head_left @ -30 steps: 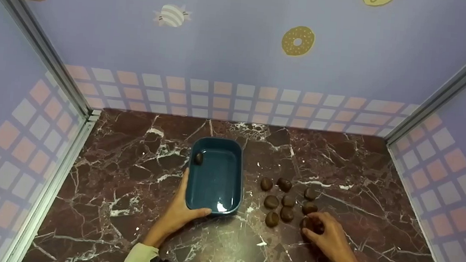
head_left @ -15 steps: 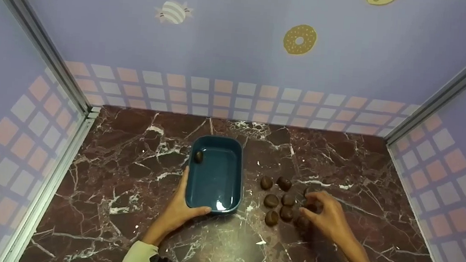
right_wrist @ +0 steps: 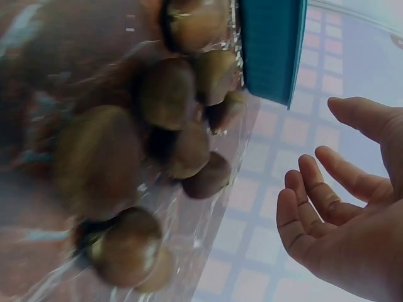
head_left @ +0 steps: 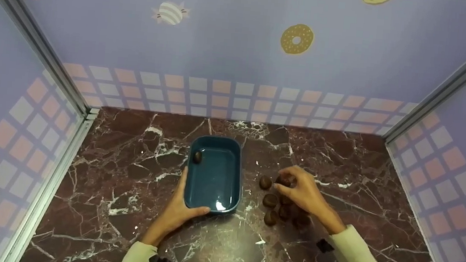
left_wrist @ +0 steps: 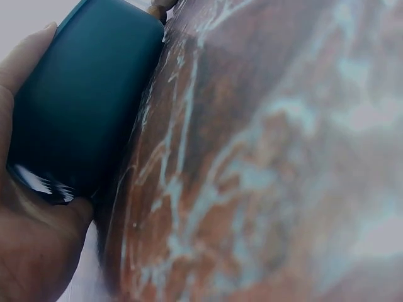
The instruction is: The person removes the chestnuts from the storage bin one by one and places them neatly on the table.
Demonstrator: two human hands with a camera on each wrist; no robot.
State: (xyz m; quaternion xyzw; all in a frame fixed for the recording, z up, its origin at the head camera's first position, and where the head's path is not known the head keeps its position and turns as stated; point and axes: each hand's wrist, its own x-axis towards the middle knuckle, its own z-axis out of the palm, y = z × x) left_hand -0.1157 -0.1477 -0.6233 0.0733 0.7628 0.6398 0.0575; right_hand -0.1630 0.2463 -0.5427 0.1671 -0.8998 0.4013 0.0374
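A teal rectangular dish [head_left: 235, 177] stands on the marbled tabletop, with one brown chestnut [head_left: 197, 157] inside near its left wall. My left hand [head_left: 180, 208] holds the dish at its near left corner, fingers along the left side and thumb across the near edge. To the right of the dish lies a loose cluster of chestnuts [head_left: 270, 200]. My right hand [head_left: 305, 192] hovers over the cluster's far side, partly hiding it. In the right wrist view, the fingers of that hand [right_wrist: 343, 207] are apart, nothing held between them.
Patterned lilac walls [head_left: 239, 55] close off the back and both sides of the dark red marbled table [head_left: 129, 160]. A metal rail [head_left: 56, 174] runs along the left edge. Black wrist devices sit on both of my sleeves.
My right hand has moved left and away from me, from the near right of the chestnuts to their far side. The near right chestnut lies slightly further left. My left hand stays on the dish.
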